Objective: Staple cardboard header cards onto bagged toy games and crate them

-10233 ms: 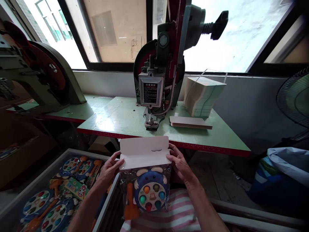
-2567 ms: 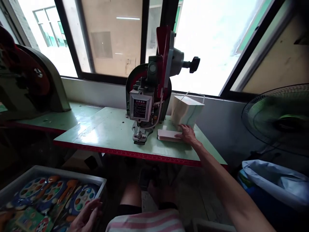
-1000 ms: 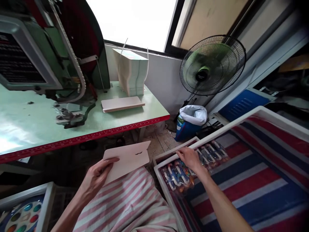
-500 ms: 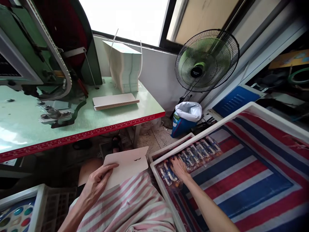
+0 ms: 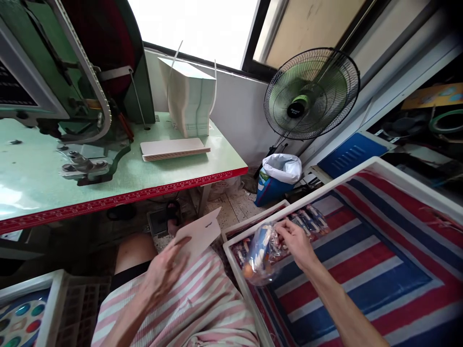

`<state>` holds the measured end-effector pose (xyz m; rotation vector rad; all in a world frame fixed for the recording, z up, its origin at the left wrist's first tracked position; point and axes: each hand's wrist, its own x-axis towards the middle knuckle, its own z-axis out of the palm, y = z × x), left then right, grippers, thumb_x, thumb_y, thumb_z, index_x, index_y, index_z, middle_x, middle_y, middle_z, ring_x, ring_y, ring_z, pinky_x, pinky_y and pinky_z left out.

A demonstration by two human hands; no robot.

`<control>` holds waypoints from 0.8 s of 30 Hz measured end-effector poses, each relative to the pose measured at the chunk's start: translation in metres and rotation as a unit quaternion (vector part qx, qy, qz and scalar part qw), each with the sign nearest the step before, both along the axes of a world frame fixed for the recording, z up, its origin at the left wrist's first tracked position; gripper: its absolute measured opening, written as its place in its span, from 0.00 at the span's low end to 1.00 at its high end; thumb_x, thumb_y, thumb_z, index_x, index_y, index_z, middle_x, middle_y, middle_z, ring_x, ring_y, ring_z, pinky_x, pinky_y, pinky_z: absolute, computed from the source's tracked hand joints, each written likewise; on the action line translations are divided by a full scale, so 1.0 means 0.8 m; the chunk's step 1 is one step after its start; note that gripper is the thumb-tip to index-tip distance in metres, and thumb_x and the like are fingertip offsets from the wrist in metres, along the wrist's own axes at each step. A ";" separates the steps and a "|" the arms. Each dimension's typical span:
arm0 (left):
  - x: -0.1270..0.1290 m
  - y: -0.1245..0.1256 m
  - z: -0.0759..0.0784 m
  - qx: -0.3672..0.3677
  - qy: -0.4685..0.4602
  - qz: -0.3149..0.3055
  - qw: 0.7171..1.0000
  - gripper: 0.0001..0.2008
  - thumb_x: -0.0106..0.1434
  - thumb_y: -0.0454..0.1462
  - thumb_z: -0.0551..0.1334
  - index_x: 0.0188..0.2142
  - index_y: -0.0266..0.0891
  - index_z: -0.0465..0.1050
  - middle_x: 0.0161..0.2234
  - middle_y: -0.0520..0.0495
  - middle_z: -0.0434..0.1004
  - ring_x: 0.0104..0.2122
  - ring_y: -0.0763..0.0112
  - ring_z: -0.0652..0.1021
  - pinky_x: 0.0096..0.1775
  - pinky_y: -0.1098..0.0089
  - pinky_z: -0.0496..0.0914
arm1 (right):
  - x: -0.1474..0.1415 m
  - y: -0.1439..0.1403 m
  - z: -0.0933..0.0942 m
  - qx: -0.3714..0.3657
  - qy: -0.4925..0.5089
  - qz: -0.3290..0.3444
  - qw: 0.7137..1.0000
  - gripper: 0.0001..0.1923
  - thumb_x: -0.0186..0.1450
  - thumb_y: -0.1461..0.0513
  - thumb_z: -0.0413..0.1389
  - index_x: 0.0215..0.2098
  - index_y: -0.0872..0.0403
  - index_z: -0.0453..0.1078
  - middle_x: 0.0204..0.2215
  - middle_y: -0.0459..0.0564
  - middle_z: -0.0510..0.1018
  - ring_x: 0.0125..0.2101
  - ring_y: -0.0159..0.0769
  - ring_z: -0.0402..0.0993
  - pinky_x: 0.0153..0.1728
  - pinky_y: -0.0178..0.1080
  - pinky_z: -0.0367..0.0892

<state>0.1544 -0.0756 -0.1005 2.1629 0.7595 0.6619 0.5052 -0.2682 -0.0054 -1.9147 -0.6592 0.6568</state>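
The right hand [image 5: 293, 241] has its fingertips closed on the gathered clear film of one bagged toy [image 5: 261, 250], which hangs tilted just left of that grip, over the near corner of a pale-rimmed crate [image 5: 347, 178]. The left hand [image 5: 164, 273], slightly blurred, holds one white card [image 5: 198, 237], flat and smooth with a small dark cut-out, under its fingers; the thumb's hold cannot be made out. The card is left of the right hand's grip and apart from the bag. Obstructions noted: the held bag covers part of the row of bagged toys [image 5: 310, 219] behind it — a full count is not possible — and the crate wall stands between that row and the pink-and-white ribbed garment [image 5: 202, 308] on the lap. Red, white and blue striped sheeting [image 5: 354, 260] lines the crate right of the grip. Beyond the left hand, a glossy green table [image 5: 224, 159] with a red edge carries one metal machine [image 5: 87, 161], one low card stack [image 5: 175, 149] and one strapped, wavy-sided paper block [image 5: 191, 99]. Beyond the right hand are one round wire-caged fan [image 5: 313, 94] and one white-lined blue sack [image 5: 277, 180]; left of the left hand, one plastic crate [image 5: 54, 313] contains a disc with coloured domes [image 5: 18, 326].
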 end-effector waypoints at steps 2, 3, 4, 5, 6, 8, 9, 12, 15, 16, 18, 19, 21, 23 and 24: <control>0.016 -0.020 0.008 0.024 0.008 -0.068 0.997 0.36 0.63 0.50 0.68 0.67 0.43 0.65 0.67 0.36 0.68 0.59 0.51 0.78 0.54 0.60 0.77 | -0.036 0.021 0.033 0.079 0.130 -0.025 0.988 0.15 0.61 0.51 0.66 0.30 0.51 0.68 0.23 0.45 0.78 0.21 0.33 0.73 0.22 0.32 0.66; 0.023 -0.028 0.012 0.038 0.004 -0.093 0.995 0.43 0.59 0.51 0.71 0.69 0.43 0.61 0.69 0.34 0.64 0.61 0.49 0.75 0.56 0.58 0.75 | -0.055 0.032 0.043 0.106 0.182 -0.026 0.977 0.16 0.59 0.52 0.68 0.30 0.52 0.69 0.25 0.46 0.80 0.22 0.33 0.75 0.22 0.31 0.67; 0.030 -0.033 0.015 0.051 -0.009 -0.103 0.993 0.47 0.56 0.50 0.73 0.71 0.42 0.58 0.71 0.34 0.61 0.64 0.48 0.72 0.59 0.56 0.73 | -0.073 0.044 0.049 0.124 0.226 -0.023 0.966 0.16 0.58 0.52 0.69 0.31 0.52 0.70 0.27 0.48 0.82 0.24 0.34 0.77 0.22 0.31 0.68; 0.036 -0.036 0.018 0.062 -0.027 -0.097 0.993 0.46 0.57 0.48 0.73 0.71 0.42 0.58 0.71 0.34 0.60 0.66 0.48 0.70 0.61 0.55 0.71 | -0.090 0.055 0.052 0.137 0.263 -0.020 0.955 0.17 0.56 0.53 0.70 0.31 0.53 0.71 0.28 0.50 0.83 0.25 0.34 0.79 0.23 0.30 0.68; 0.040 -0.036 0.020 0.069 -0.048 -0.076 0.994 0.41 0.60 0.45 0.71 0.70 0.43 0.59 0.71 0.34 0.61 0.66 0.50 0.70 0.61 0.56 0.71 | -0.105 0.066 0.051 0.146 0.293 -0.016 0.945 0.17 0.56 0.53 0.71 0.32 0.53 0.72 0.29 0.51 0.83 0.26 0.35 0.80 0.23 0.30 0.69; 0.045 -0.029 0.025 0.066 -0.095 -0.023 0.993 0.26 0.67 0.38 0.63 0.64 0.42 0.67 0.66 0.36 0.69 0.63 0.56 0.73 0.60 0.60 0.72 | -0.126 0.088 0.046 0.161 0.334 -0.009 0.929 0.17 0.55 0.53 0.72 0.32 0.54 0.73 0.30 0.53 0.84 0.28 0.36 0.81 0.25 0.30 0.71; 0.045 -0.023 0.027 0.055 -0.115 -0.003 0.992 0.20 0.70 0.37 0.60 0.60 0.41 0.71 0.63 0.36 0.73 0.61 0.58 0.76 0.58 0.62 0.73 | -0.133 0.097 0.043 0.168 0.344 -0.004 0.924 0.17 0.55 0.53 0.72 0.32 0.55 0.74 0.31 0.54 0.85 0.29 0.36 0.82 0.26 0.30 0.72; 0.036 -0.009 0.034 -0.010 -0.144 0.045 0.989 0.15 0.74 0.39 0.54 0.43 0.39 0.79 0.47 0.38 0.82 0.47 0.61 0.82 0.47 0.67 0.76 | -0.138 0.119 0.032 0.167 0.349 0.030 0.922 0.18 0.57 0.51 0.71 0.33 0.55 0.74 0.32 0.54 0.85 0.28 0.35 0.81 0.26 0.30 0.71; 0.022 -0.004 0.040 -0.094 -0.137 0.104 0.981 0.23 0.75 0.45 0.51 0.32 0.38 0.79 0.35 0.42 0.82 0.36 0.63 0.81 0.38 0.69 0.75 | -0.126 0.127 0.016 0.144 0.298 0.082 0.940 0.18 0.63 0.48 0.67 0.34 0.54 0.72 0.27 0.50 0.82 0.22 0.30 0.74 0.21 0.30 0.65; 0.017 -0.003 0.042 -0.121 -0.137 0.119 0.976 0.25 0.75 0.47 0.50 0.32 0.39 0.80 0.34 0.43 0.82 0.35 0.63 0.81 0.38 0.69 0.74 | -0.120 0.129 0.009 0.140 0.257 0.088 0.952 0.19 0.64 0.47 0.66 0.35 0.53 0.72 0.25 0.47 0.80 0.20 0.29 0.71 0.20 0.30 0.63; 0.006 -0.001 0.044 -0.165 -0.140 0.137 0.967 0.27 0.74 0.51 0.50 0.33 0.39 0.82 0.35 0.43 0.84 0.37 0.61 0.82 0.40 0.68 0.74 | -0.109 0.130 -0.005 0.140 0.141 0.082 0.977 0.19 0.63 0.47 0.66 0.38 0.52 0.73 0.25 0.45 0.78 0.21 0.29 0.69 0.21 0.31 0.62; 0.001 0.000 0.045 -0.181 -0.142 0.145 0.962 0.29 0.74 0.53 0.50 0.33 0.39 0.82 0.36 0.42 0.85 0.38 0.59 0.82 0.41 0.67 0.75 | -0.104 0.131 -0.011 0.140 0.079 0.077 0.984 0.19 0.62 0.48 0.67 0.40 0.52 0.74 0.27 0.46 0.79 0.24 0.31 0.70 0.23 0.32 0.64; -0.009 0.004 0.046 -0.208 -0.141 0.163 0.954 0.31 0.71 0.57 0.51 0.33 0.38 0.83 0.36 0.41 0.86 0.39 0.56 0.83 0.44 0.64 0.75 | -0.098 0.134 -0.019 0.128 -0.010 0.096 0.987 0.21 0.61 0.48 0.68 0.46 0.52 0.76 0.34 0.49 0.82 0.32 0.36 0.75 0.29 0.34 0.69; -0.017 0.008 0.045 -0.229 -0.134 0.180 0.947 0.33 0.69 0.60 0.52 0.33 0.38 0.84 0.37 0.39 0.86 0.40 0.53 0.83 0.46 0.61 0.76 | -0.099 0.138 -0.021 0.111 -0.029 0.151 0.982 0.20 0.63 0.49 0.65 0.48 0.52 0.78 0.41 0.52 0.83 0.40 0.40 0.77 0.37 0.37 0.72; -0.021 0.010 0.045 -0.238 -0.131 0.185 0.944 0.34 0.69 0.61 0.52 0.34 0.38 0.84 0.38 0.39 0.87 0.40 0.53 0.83 0.46 0.61 0.76 | -0.102 0.141 -0.020 0.105 -0.020 0.177 0.978 0.18 0.65 0.49 0.64 0.47 0.52 0.79 0.42 0.52 0.83 0.42 0.41 0.77 0.40 0.38 0.72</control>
